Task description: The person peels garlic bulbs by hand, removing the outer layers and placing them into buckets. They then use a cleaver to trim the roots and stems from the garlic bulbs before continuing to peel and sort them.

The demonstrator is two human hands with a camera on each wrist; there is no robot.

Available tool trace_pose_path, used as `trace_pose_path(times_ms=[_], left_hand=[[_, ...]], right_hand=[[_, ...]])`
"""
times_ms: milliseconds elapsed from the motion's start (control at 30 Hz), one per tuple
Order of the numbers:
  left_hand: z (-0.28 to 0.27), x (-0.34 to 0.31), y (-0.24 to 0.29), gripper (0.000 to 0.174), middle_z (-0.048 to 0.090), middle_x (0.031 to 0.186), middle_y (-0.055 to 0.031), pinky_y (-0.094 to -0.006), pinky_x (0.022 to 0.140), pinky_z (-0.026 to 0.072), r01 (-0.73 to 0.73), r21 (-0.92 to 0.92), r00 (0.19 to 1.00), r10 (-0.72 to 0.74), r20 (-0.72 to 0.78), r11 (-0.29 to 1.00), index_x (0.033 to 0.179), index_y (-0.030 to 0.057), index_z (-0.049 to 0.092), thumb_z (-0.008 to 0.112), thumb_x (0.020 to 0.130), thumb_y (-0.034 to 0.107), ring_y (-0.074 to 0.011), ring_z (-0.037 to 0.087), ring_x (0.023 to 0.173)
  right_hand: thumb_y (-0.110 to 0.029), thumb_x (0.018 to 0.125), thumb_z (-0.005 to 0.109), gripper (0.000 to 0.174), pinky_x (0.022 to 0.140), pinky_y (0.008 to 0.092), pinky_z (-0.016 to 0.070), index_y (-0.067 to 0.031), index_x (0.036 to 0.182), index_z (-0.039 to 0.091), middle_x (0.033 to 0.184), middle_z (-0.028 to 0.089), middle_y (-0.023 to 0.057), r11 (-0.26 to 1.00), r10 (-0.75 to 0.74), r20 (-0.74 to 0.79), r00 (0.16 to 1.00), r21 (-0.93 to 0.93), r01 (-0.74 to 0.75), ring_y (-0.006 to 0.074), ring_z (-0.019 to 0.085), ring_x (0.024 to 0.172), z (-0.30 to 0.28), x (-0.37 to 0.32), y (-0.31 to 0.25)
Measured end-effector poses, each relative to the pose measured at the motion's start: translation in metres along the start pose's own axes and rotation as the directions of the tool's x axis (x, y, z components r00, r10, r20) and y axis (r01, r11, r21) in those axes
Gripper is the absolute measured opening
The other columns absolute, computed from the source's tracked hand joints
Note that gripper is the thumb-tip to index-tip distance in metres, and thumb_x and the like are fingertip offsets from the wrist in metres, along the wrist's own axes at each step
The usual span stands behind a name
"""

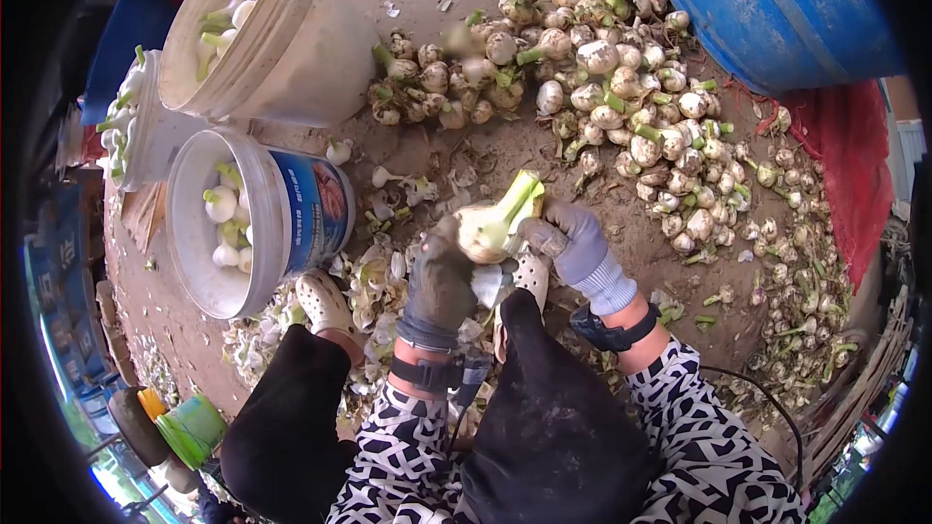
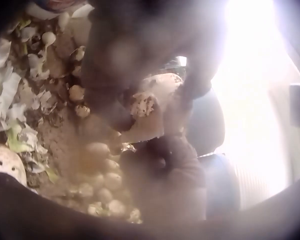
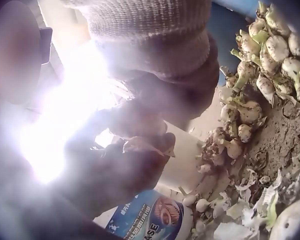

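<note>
In the head view, a garlic bulb [image 1: 482, 233] with a thick, cut green stem [image 1: 516, 196] is between the two gloved hands. My left hand [image 1: 439, 277], in a dirty dark glove, grips the bulb from the left side. With thumb and curled fingers, my right hand [image 1: 573, 245], in a grey glove with a pale cuff, pinches the bulb's outer skin beside the stem. Strong glare and blur cover much of both wrist views; the bulb [image 2: 147, 110] shows partly between the fingers in the left one. A loose flap of skin [image 1: 487, 283] hangs below the bulb.
A large heap of unpeeled garlic [image 1: 621, 87] spreads ahead and right. Peeled bulbs fill a labelled bucket [image 1: 316, 204], a bigger white bucket [image 1: 320, 58] and another container [image 1: 165, 126] at left. A blue barrel [image 1: 786, 10] stands at back right. Peelings [image 1: 374, 281] litter the ground near the shoes.
</note>
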State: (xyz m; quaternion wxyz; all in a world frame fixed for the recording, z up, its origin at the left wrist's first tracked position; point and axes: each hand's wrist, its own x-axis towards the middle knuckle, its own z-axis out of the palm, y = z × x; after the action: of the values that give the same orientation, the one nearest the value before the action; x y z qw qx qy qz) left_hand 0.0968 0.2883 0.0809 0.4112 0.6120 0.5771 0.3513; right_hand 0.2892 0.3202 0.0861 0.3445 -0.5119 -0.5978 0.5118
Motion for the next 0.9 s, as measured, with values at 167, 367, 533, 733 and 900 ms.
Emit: trace_pose_path(times_ms=[167,367,533,733,900], left_hand=[[-0.010,0.007,-0.023,0.032,0.069,0.096,-0.0126,-0.0363,0.085,0.0524,-0.070,0.145,0.983,0.043,0.180,0.987,0.121,-0.0022,0.055,0.054,0.096,0.017,-0.0291,0.067,0.089],[-0.022,-0.001,0.018,0.042,0.063,0.108,-0.0087,-0.0294,0.084,0.0492,0.291,-0.370,0.941,-0.334,-0.057,0.882,0.121,-0.0004,0.057,0.042,0.104,0.034,-0.0200,0.061,0.097],[0.001,-0.010,0.039,0.050,0.057,0.113,-0.0083,-0.0312,0.093,0.0453,0.348,-0.565,0.930,-0.351,0.109,0.748,0.123,0.0033,0.052,0.069,0.088,0.035,-0.0161,0.055,0.106],[-0.010,-0.012,0.034,0.033,0.057,0.115,-0.0159,-0.0334,0.087,0.0523,0.309,-0.888,0.915,-0.360,0.181,0.341,0.102,0.0060,0.049,0.061,0.094,0.035,-0.0212,0.061,0.099],[-0.012,0.003,0.036,0.032,0.061,0.115,-0.0196,-0.0480,0.097,0.0472,0.166,-0.973,0.968,-0.217,0.129,0.160,0.102,0.0041,0.055,0.055,0.097,0.035,-0.0337,0.059,0.112]], right_hand=[[-0.022,0.089,0.068,0.028,0.059,0.0228,0.0481,-0.0003,0.106,0.067,0.083,0.066,0.0018,0.576,0.193,0.615,0.765,0.560,-0.595,0.0080,0.060,0.069,-0.014,-0.018,-0.014],[-0.021,0.092,0.061,0.030,0.037,0.0236,0.0410,0.0069,0.103,0.058,0.056,0.056,0.0047,0.211,0.186,0.591,0.785,0.756,-0.619,0.0082,0.047,0.038,0.004,-0.005,-0.004],[-0.021,0.091,0.063,0.029,0.035,0.0188,0.0378,0.0015,0.110,0.064,0.074,0.064,0.0049,0.284,0.042,0.668,0.743,0.705,-0.650,0.0055,0.049,0.042,0.012,-0.007,0.011],[-0.012,0.088,0.059,0.033,0.059,0.0261,0.0558,0.0042,0.117,0.057,0.098,0.068,0.0118,-0.240,-0.075,0.463,0.883,0.851,-0.467,0.0170,0.069,0.078,-0.032,-0.004,0.037],[-0.015,0.082,0.065,0.044,0.064,0.0313,0.0587,0.0059,0.119,0.055,0.099,0.067,0.0175,0.029,0.041,0.268,0.963,0.963,-0.269,0.0239,0.069,0.078,-0.054,-0.056,0.014]])
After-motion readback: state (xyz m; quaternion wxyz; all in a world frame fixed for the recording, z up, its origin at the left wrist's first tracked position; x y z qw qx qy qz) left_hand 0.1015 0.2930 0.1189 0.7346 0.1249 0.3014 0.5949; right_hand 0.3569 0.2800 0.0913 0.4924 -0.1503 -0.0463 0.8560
